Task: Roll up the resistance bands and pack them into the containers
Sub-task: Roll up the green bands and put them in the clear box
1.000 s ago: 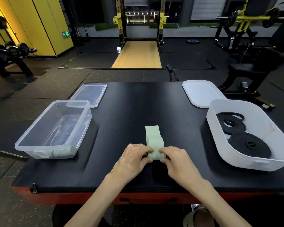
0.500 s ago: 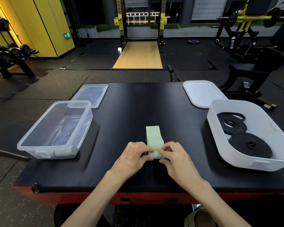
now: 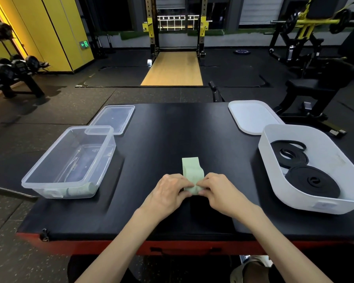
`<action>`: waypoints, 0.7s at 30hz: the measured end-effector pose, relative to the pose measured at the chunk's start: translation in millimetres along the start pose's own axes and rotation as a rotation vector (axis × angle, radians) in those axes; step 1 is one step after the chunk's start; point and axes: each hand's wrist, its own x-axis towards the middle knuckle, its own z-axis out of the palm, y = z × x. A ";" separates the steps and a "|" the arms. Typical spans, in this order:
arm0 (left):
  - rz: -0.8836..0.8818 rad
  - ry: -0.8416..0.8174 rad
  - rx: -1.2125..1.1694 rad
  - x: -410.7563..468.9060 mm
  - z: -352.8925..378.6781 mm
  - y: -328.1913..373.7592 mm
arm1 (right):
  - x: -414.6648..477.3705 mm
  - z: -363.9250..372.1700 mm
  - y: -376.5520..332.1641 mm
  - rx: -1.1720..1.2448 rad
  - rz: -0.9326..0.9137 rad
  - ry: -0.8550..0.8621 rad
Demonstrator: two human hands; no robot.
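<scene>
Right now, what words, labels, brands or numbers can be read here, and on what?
Nothing can be quoted.
Green sign on the yellow wall: arrow shows, lettering too small.
Label on the white bin: blurred.
Markings on the floor weight plate: too small.

Near end of green resistance band (image 3: pixel 192 170) is covered by the pinching fingers of left hand (image 3: pixel 168 195) and right hand (image 3: pixel 219 193); amount rolled cannot be told. White tub (image 3: pixel 274 180) cut off at right picture edge, near wall hiding lower edge of front black coil (image 3: pixel 313 182). Pale green roll (image 3: pixel 80 189) in clear container (image 3: pixel 39 180) only blurred through the wall; forearms cut off at bottom edge.
</scene>
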 end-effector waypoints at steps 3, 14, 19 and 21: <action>-0.011 -0.018 -0.009 2.1 -0.4 -1.1 | -4.8 5.1 -1.0 0.035 -0.004 0.082; -0.104 0.006 0.009 7.7 -3.0 0.6 | -3.4 9.5 -0.1 0.101 -0.039 0.250; -0.027 0.038 0.002 4.2 -2.4 -0.9 | 2.5 3.6 -0.6 0.105 -0.012 0.216; -0.015 0.018 -0.007 3.4 -1.5 -1.7 | 3.2 3.1 -0.6 0.110 -0.001 0.213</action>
